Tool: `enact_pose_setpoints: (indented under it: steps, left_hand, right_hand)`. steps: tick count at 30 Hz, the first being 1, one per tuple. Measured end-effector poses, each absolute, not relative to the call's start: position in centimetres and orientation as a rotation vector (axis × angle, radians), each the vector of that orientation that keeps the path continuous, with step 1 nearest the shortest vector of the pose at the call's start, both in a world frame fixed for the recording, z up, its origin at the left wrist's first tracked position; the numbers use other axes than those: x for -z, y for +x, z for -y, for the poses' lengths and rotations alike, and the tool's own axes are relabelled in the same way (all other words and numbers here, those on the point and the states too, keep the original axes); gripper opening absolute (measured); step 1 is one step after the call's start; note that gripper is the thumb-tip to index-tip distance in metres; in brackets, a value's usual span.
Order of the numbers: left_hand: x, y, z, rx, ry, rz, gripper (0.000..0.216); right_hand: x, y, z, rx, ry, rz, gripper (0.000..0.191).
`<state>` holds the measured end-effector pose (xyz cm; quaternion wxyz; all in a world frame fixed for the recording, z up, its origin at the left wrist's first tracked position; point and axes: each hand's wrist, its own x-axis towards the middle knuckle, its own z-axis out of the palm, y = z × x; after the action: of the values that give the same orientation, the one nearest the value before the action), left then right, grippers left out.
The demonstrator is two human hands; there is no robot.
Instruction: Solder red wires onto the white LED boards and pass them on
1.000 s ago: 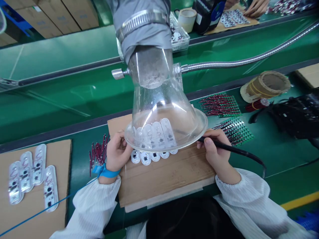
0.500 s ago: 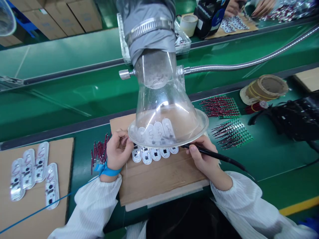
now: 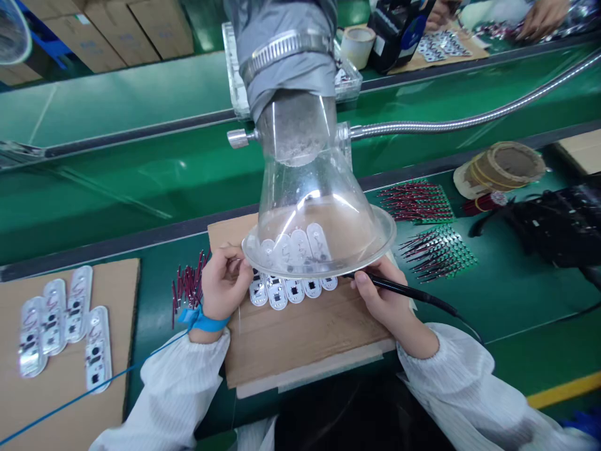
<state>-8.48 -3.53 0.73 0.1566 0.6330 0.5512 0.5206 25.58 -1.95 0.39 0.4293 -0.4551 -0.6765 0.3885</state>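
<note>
My right hand (image 3: 382, 300) grips a black soldering iron (image 3: 408, 293) like a pen, its tip pointing left under the clear funnel hood (image 3: 319, 235). A row of several white oval circuit boards (image 3: 291, 289) lies on a cardboard sheet (image 3: 300, 338) beneath the hood. My left hand (image 3: 225, 285) is curled at the left end of that row, fingers pinched on a thin solder wire (image 3: 237, 316) I can barely make out. A blue wrist strap (image 3: 200, 319) circles my left wrist.
Loose red wire pieces (image 3: 188, 285) lie by my left hand. More boards (image 3: 61, 329) rest on cardboard at left. Green panels with red wires (image 3: 425, 219), a tape roll (image 3: 500, 166) and a black device (image 3: 558, 225) sit right. Another person's hands (image 3: 539, 15) work across the conveyor (image 3: 117, 175).
My right hand and the soldering iron shifted left, the tip going further under the hood. The left hand stayed at the boards.
</note>
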Motion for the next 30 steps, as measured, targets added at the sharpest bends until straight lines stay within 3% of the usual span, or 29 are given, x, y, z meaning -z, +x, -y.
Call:
enact_pose_setpoints:
  steps: [30]
  left_hand:
    - [-0.87,-8.54,3.5,-1.538,1.848,-1.52,0.018]
  right_hand:
    - [0.38,25.86,2.02,-0.997,-1.124,1.614,0.01]
